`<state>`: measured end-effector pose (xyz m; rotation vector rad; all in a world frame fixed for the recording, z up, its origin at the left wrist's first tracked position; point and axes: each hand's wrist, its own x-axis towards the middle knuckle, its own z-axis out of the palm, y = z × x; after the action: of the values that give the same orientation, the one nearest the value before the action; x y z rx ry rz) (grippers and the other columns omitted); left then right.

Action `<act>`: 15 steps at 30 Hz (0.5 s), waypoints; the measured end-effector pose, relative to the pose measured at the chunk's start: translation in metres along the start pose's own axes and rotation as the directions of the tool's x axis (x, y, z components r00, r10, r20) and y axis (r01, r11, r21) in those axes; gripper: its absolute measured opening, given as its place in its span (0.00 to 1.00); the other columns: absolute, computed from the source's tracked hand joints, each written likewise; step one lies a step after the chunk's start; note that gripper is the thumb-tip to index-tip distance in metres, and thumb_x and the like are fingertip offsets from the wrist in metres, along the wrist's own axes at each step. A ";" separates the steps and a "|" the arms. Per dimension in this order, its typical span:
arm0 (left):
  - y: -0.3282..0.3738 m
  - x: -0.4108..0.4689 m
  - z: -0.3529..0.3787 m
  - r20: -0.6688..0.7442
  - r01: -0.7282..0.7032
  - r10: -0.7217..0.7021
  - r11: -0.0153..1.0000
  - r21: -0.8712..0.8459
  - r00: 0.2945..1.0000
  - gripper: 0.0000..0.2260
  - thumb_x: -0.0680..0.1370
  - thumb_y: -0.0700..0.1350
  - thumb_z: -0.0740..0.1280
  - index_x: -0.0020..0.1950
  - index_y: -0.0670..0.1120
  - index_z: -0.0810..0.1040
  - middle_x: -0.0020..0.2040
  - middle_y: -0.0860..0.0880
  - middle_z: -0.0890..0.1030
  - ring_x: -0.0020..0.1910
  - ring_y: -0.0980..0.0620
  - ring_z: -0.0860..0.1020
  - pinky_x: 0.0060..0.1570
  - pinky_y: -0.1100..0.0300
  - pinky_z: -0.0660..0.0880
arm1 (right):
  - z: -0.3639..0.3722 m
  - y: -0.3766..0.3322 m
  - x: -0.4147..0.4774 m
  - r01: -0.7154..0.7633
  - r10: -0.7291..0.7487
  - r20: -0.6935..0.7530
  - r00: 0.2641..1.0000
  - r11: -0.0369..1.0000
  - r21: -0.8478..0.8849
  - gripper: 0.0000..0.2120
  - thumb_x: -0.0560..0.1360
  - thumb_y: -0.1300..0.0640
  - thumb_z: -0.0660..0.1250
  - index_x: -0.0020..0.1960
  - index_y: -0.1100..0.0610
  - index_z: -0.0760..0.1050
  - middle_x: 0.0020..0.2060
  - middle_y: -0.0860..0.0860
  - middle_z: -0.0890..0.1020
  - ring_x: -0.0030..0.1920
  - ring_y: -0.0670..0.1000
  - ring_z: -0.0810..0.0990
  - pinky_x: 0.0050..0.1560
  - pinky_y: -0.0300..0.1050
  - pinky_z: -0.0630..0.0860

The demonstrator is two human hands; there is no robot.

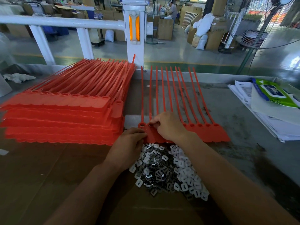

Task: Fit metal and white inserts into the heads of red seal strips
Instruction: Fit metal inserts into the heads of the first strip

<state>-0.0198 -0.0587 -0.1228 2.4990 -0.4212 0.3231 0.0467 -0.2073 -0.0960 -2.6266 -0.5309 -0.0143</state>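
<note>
**Item under work.** A row of joined red strips (209,133) lies flat on the bench (235,127) at centre frame, tails pointing to the top of the frame and heads toward the person. The right hand (168,125) rests over the middle of the row, thumb and forefinger pinched closed on the second head (149,125) from the left. What they pinch is too small to make out. The left hand (128,143) sits just below and left, its fingers curled, gripping the row's lower left edge.

**Guidance, as judgement.** Seat the insert square to the socket and press straight down. Let the left hand steady the row so it does not slide. Check that the insert sits flush before moving one head rightward.

**Holders and contents.**
- The leftmost head (141,125) appears filled.
- The heads at right (200,125) show dark, open sockets.
- The inserts (168,168), metal and white mixed, lie in a loose pile just below the row, in no tray.
- A stack (65,114) of strips fills the left of the frame.
- A wipes pack (272,93), lid closed, lies on papers (279,127) at right.
</note>
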 end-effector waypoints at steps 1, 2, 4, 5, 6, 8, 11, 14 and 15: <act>0.000 0.000 0.000 0.002 -0.001 0.001 1.000 -0.001 1.000 0.14 0.78 0.38 0.61 0.62 0.43 0.77 0.63 0.48 0.74 0.62 0.53 0.71 0.58 0.69 0.62 | -0.001 0.000 -0.001 -0.002 0.002 -0.002 1.000 1.000 0.027 0.13 0.77 0.66 0.61 0.58 0.58 0.79 0.58 0.54 0.79 0.59 0.52 0.76 0.59 0.38 0.68; 0.000 0.000 0.000 0.005 -0.001 0.001 1.000 -0.002 1.000 0.14 0.78 0.38 0.61 0.62 0.43 0.76 0.64 0.48 0.74 0.62 0.53 0.71 0.58 0.69 0.62 | -0.003 0.000 -0.002 -0.012 0.011 0.004 1.000 0.998 0.062 0.13 0.77 0.66 0.61 0.58 0.58 0.78 0.58 0.54 0.79 0.59 0.51 0.76 0.58 0.37 0.68; 0.000 0.000 -0.001 0.010 -0.003 0.003 1.000 0.001 1.000 0.14 0.78 0.38 0.61 0.62 0.43 0.76 0.64 0.48 0.74 0.62 0.53 0.71 0.58 0.70 0.62 | -0.009 0.000 -0.004 -0.041 0.039 0.016 0.999 0.989 0.139 0.12 0.77 0.64 0.62 0.58 0.58 0.78 0.58 0.53 0.79 0.58 0.49 0.76 0.55 0.34 0.67; 0.000 -0.001 -0.001 0.009 -0.004 0.004 1.000 0.003 1.000 0.14 0.78 0.38 0.61 0.62 0.43 0.76 0.64 0.48 0.74 0.62 0.53 0.71 0.58 0.70 0.62 | -0.012 0.000 -0.006 -0.048 0.047 0.009 0.999 0.984 0.169 0.11 0.76 0.62 0.63 0.57 0.57 0.79 0.57 0.51 0.80 0.56 0.47 0.76 0.53 0.32 0.67; 0.000 -0.001 -0.001 0.007 -0.004 0.004 1.000 0.003 1.000 0.14 0.78 0.38 0.61 0.62 0.44 0.76 0.64 0.49 0.74 0.62 0.54 0.71 0.57 0.71 0.61 | -0.016 0.001 -0.008 -0.050 0.051 -0.002 0.999 0.980 0.194 0.10 0.76 0.61 0.64 0.56 0.56 0.79 0.55 0.50 0.80 0.53 0.44 0.76 0.50 0.29 0.67; 0.000 0.000 0.000 0.004 -0.001 0.002 1.000 -0.002 1.000 0.14 0.78 0.38 0.61 0.62 0.44 0.76 0.63 0.49 0.74 0.61 0.55 0.71 0.56 0.72 0.60 | -0.025 0.001 -0.016 -0.055 0.056 0.005 0.998 0.968 0.244 0.08 0.75 0.59 0.66 0.52 0.55 0.81 0.49 0.46 0.81 0.47 0.39 0.75 0.43 0.25 0.64; -0.001 0.001 0.001 0.004 0.004 -0.004 1.000 0.001 1.000 0.14 0.78 0.38 0.61 0.62 0.44 0.76 0.63 0.49 0.74 0.61 0.55 0.71 0.56 0.71 0.61 | -0.037 -0.002 -0.032 -0.064 0.029 0.140 0.990 0.966 0.250 0.04 0.72 0.57 0.70 0.46 0.51 0.80 0.40 0.39 0.78 0.43 0.38 0.76 0.40 0.27 0.67; -0.001 0.000 0.001 0.002 0.012 -0.012 1.000 0.006 1.000 0.14 0.78 0.38 0.61 0.62 0.44 0.77 0.63 0.48 0.74 0.61 0.54 0.71 0.58 0.68 0.63 | -0.039 -0.007 -0.045 -0.033 -0.027 0.288 0.957 0.979 0.202 0.05 0.71 0.58 0.71 0.46 0.51 0.80 0.37 0.39 0.77 0.39 0.35 0.76 0.37 0.26 0.71; -0.001 0.000 0.001 0.001 0.015 -0.015 1.000 0.006 1.000 0.14 0.78 0.38 0.61 0.62 0.44 0.77 0.63 0.49 0.74 0.61 0.54 0.71 0.58 0.68 0.63 | -0.038 -0.007 -0.048 -0.019 -0.039 0.308 0.951 0.983 0.183 0.06 0.71 0.58 0.71 0.48 0.53 0.80 0.36 0.38 0.77 0.38 0.35 0.75 0.37 0.24 0.71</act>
<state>-0.0192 -0.0592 -0.1242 2.5070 -0.4029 0.3172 0.0030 -0.2352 -0.0636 -2.4552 -0.6177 0.4326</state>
